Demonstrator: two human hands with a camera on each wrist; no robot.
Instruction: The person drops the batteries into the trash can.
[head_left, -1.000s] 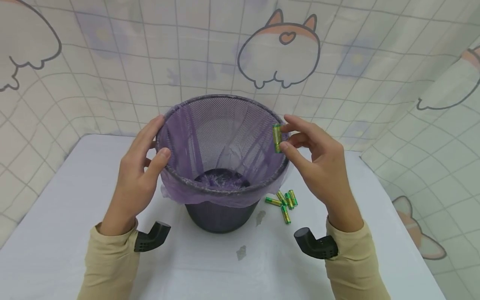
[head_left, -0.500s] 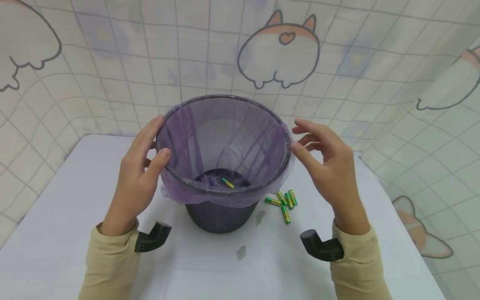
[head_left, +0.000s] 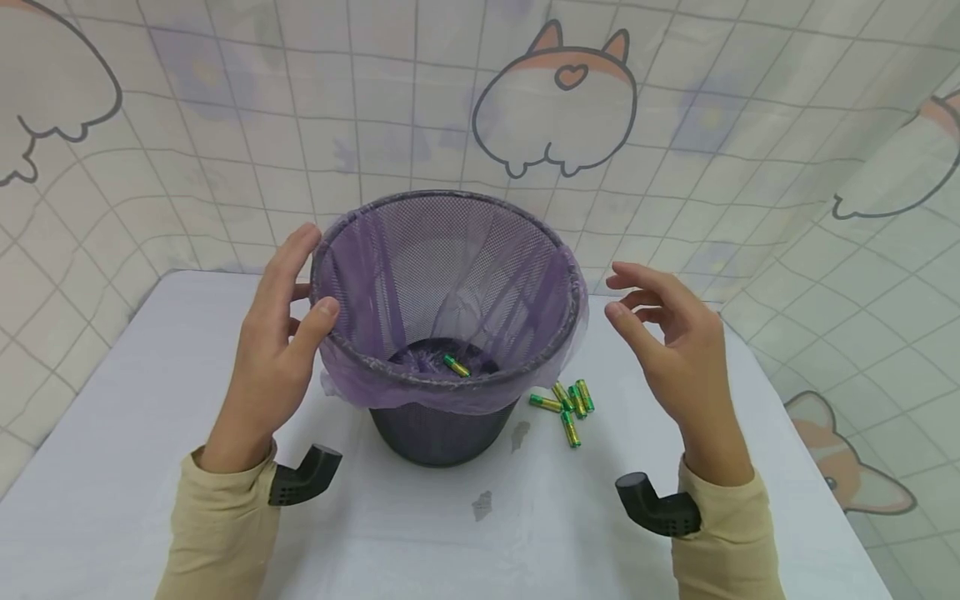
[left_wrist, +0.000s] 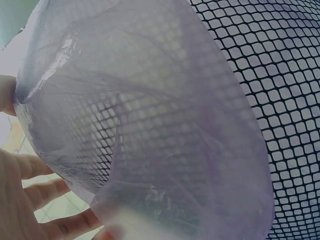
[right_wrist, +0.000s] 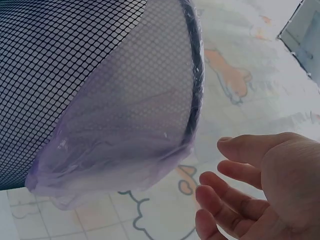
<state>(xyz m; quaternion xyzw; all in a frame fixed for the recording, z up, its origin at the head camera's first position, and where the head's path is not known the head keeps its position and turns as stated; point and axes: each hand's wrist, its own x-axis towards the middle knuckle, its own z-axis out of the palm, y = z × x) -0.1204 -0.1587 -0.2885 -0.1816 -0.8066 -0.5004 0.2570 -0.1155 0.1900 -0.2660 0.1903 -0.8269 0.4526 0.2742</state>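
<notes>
A dark mesh wastebasket stands on the table, lined with a purple plastic bag folded over its rim. My left hand holds the basket at the left rim, thumb over the edge and fingers along the outside; the left wrist view shows those fingers against the bag. One green-and-gold battery lies at the bottom, inside the bag. Off to the right of the rim, my right hand hangs in the air with loosely bent fingers and nothing in them. Several more batteries lie on the table between basket and right hand.
The white-covered table has two grey patches in front of the basket. A grid-patterned cloth with cartoon dogs hangs behind and at both sides. Each wrist carries a black camera mount.
My right hand has let go of a battery over the basket, and it dropped to the bottom. That hand then drew back to the right and down. My left hand has stayed at the rim.
</notes>
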